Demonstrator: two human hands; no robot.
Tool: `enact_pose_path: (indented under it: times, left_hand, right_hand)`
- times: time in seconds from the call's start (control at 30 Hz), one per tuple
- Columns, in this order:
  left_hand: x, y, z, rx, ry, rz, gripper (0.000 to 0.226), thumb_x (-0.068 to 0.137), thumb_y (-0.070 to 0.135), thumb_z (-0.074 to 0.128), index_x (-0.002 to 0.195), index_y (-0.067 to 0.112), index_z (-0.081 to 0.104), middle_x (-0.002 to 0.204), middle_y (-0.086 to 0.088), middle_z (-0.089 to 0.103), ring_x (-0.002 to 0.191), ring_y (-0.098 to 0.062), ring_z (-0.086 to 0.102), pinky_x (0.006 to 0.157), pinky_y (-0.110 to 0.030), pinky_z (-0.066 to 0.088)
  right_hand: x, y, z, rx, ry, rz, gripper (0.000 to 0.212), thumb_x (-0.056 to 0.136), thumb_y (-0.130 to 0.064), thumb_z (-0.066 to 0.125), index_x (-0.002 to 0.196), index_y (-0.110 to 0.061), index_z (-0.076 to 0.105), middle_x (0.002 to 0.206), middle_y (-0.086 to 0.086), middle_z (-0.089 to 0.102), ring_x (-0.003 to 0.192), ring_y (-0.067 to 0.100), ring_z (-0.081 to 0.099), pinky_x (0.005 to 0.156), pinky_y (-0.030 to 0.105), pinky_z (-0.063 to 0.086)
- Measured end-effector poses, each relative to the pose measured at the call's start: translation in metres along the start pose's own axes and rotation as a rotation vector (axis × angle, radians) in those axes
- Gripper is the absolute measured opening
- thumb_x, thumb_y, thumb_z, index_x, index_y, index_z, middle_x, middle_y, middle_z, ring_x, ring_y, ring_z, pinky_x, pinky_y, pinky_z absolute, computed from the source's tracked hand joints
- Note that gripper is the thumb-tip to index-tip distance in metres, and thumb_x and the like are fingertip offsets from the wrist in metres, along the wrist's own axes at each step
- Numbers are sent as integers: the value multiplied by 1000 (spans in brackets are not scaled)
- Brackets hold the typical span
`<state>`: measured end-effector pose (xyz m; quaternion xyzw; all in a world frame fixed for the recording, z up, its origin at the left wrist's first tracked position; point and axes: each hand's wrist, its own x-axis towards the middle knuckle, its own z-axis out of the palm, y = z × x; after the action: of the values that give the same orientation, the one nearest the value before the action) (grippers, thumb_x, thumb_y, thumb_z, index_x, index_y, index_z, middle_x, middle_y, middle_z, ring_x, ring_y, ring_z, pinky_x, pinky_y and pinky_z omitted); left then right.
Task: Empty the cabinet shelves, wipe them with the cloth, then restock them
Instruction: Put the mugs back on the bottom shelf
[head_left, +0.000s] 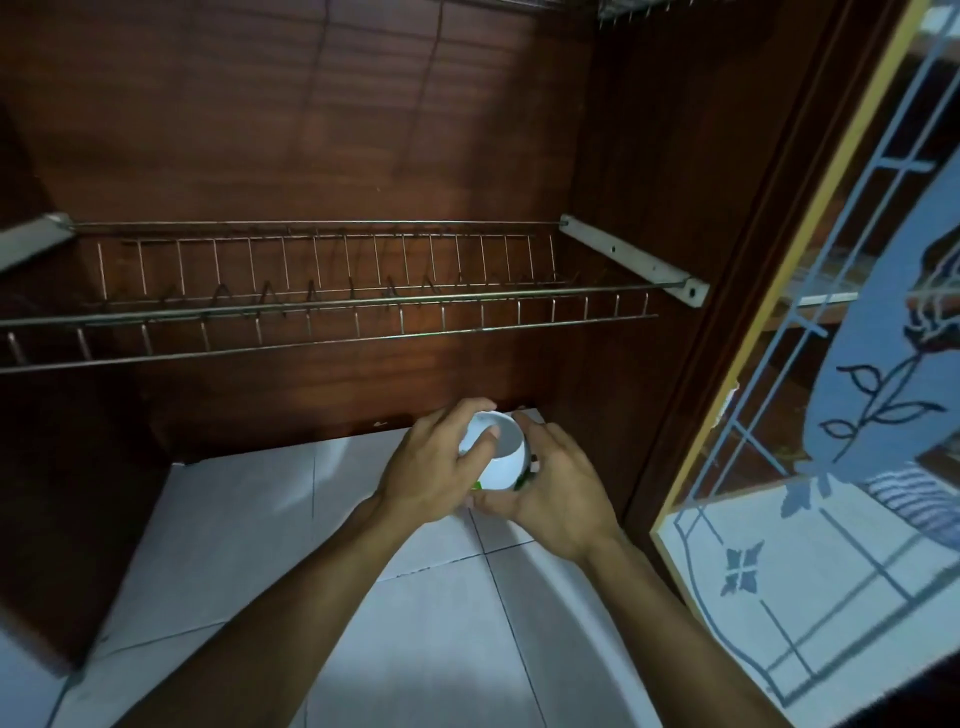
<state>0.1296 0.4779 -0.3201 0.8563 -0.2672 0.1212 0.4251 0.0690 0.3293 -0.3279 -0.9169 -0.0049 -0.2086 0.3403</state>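
Observation:
A white cup (503, 451) with a green mark near its base sits tilted between both hands, low in the dark wooden cabinet. My left hand (436, 467) curls round its left side with the thumb on the rim. My right hand (556, 488) cups its right side and base. Above them the wire dish rack shelf (332, 306) spans the cabinet with nothing on it. No cloth is in view.
White tiled wall (270, 519) shows below the cabinet's back panel. The cabinet door (810, 467) with frosted floral glass stands open at the right. White brackets (634, 260) hold the rack ends. Another wire rack edge (623, 10) shows at the top.

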Motion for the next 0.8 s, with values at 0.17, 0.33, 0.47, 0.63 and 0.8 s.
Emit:
enact_pose_path:
  times: [0.17, 0.33, 0.47, 0.63, 0.8]
  left_hand:
    - [-12, 16, -7, 18, 15, -6, 38, 88, 46, 48, 122, 31, 58, 117, 8, 64, 100, -12, 57, 81, -31, 53]
    - [-32, 31, -10, 56, 63, -12, 45, 85, 47, 46, 123, 29, 59, 119, 9, 64, 102, -12, 58, 73, -19, 50]
    - [-52, 46, -14, 97, 82, -73, 42, 87, 43, 49, 125, 27, 58, 119, 11, 62, 102, -10, 56, 72, -7, 39]
    - [-76, 67, -20, 109, 144, -93, 44, 85, 47, 43, 119, 28, 60, 112, 14, 64, 97, -6, 57, 76, -11, 42]
    - [-99, 79, -26, 127, 143, -94, 39, 88, 48, 47, 120, 28, 58, 104, 19, 58, 92, -8, 59, 71, -9, 43]
  right_hand:
    - [-11, -5, -8, 13, -5, -39, 95, 55, -71, 76, 135, -27, 50, 121, -13, 57, 110, 7, 51, 90, 30, 50]
    - [-26, -11, -20, 65, -20, -85, 89, 55, -68, 78, 131, -33, 51, 120, -15, 57, 109, 8, 54, 88, 32, 52]
    - [-43, -20, -32, 111, -70, -138, 79, 56, -66, 79, 125, -38, 53, 114, -18, 60, 103, 4, 54, 83, 30, 53]
    - [-64, -30, -47, 103, -113, -174, 77, 57, -66, 78, 125, -40, 52, 111, -19, 59, 100, 3, 52, 80, 27, 53]
    - [-86, -41, -61, 80, -120, -195, 77, 57, -61, 81, 125, -41, 51, 106, -19, 56, 96, 4, 53, 77, 21, 50]
